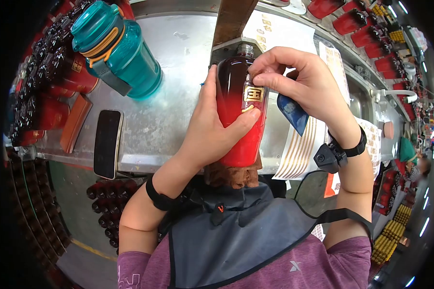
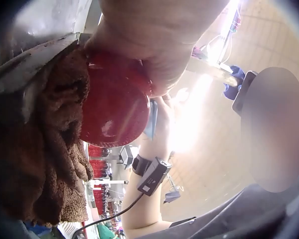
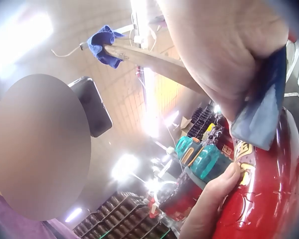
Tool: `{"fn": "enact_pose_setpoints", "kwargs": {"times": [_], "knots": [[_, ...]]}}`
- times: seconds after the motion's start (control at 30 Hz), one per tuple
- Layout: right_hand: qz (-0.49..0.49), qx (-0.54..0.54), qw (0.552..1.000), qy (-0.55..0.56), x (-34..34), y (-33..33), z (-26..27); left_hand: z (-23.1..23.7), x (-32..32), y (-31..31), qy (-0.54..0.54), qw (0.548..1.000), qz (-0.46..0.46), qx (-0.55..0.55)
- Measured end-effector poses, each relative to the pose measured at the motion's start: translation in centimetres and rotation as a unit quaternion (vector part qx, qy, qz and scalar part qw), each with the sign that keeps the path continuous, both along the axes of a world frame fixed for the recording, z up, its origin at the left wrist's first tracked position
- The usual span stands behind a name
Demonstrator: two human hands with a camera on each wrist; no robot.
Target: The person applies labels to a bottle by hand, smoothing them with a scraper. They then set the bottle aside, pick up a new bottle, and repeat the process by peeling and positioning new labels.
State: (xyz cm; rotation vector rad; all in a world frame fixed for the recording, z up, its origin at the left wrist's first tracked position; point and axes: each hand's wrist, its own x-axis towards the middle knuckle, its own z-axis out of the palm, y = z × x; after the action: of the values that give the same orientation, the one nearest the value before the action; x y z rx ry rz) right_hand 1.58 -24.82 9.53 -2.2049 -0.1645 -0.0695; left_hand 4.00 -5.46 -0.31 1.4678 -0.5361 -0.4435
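A glossy bottle (image 1: 236,139), black at the neck and fading to red at its base, lies with its neck pointing away from the person. My left hand (image 1: 210,120) grips it around the sides, with the thumb on its face just below a gold character label (image 1: 253,94). Thumb and forefinger of my right hand (image 1: 306,79) come together at the bottle's upper side, right above the label; what lies between these fingertips is hidden. A flat blue scraper-like piece (image 1: 292,114) is tucked in the right palm, its blade (image 3: 259,119) sticking out below the hand.
Under the bottle's base is a brown cloth (image 1: 234,176). A teal water jug (image 1: 135,62), a phone (image 1: 108,144) and a brown block (image 1: 76,123) are at left on the metal table (image 1: 178,43). Sheets of gold-printed stickers (image 1: 299,154) lie at right. Red-black bottles (image 1: 53,72) crowd the left.
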Motion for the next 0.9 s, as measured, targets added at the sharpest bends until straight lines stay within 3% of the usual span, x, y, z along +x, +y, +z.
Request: {"fn": "enact_pose_setpoints", "kwargs": {"times": [0.9], "knots": [[-0.007, 0.019, 0.999, 0.025, -0.15, -0.03, -0.02, -0.02, -0.15, 0.07, -0.033, 0.999, 0.0, 0.022]]}}
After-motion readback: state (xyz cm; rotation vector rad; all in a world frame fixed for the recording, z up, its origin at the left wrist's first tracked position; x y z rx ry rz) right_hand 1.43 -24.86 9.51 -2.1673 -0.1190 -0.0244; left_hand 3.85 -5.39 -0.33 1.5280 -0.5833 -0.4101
